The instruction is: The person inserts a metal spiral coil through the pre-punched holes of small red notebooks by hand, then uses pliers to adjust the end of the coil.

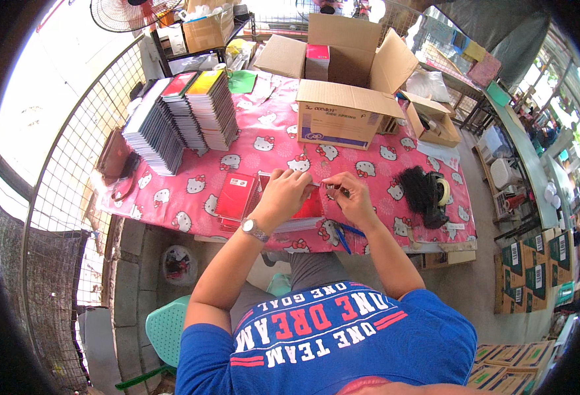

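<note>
My left hand (pixel 285 192) and my right hand (pixel 348 193) meet over a small stack of red booklets (pixel 310 205) at the near edge of the table. Both hands pinch something small and thin between them above the stack; I cannot tell what it is. A wristwatch (pixel 255 230) is on my left wrist. Another red booklet (pixel 235 195) lies flat just left of my left hand. Blue-handled scissors (pixel 344 236) lie by the table edge under my right forearm.
Tall slanting stacks of thin booklets (pixel 183 117) stand at the table's far left. An open cardboard box (pixel 344 89) stands at the back centre, a smaller open box (pixel 433 120) to its right. A black bundle with a tape roll (pixel 429 192) lies right. Wire fencing (pixel 79 151) borders the left.
</note>
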The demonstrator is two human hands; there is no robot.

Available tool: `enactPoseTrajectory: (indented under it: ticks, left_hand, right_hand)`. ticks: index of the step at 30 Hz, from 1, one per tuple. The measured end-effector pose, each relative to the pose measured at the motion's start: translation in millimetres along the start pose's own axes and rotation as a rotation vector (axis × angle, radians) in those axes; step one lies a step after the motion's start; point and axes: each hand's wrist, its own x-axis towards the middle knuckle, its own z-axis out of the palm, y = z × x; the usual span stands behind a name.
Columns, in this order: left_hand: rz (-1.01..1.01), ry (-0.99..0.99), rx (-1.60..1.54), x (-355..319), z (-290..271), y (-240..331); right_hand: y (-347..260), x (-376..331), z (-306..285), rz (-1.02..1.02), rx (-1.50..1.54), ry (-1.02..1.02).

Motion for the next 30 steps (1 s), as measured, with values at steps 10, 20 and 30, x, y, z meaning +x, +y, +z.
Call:
enactPoseTrajectory:
  ticks: [10, 20, 30]
  left_hand:
    - [0.049, 0.017, 0.041, 1.4, 2.4, 6.8]
    - [0.018, -0.066, -0.051, -4.1, -10.4, 9.2]
    - [-0.154, 0.015, 0.143, -21.3, -6.9, 0.2]
  right_hand:
    - [-19.0, 6.0, -13.1, 0.205, 0.02, -0.135]
    - [60.2, 15.6, -11.1, 0.604, 0.11, -0.228]
    - [109.1, 22.2, -24.9, 0.606, 0.317, -0.314]
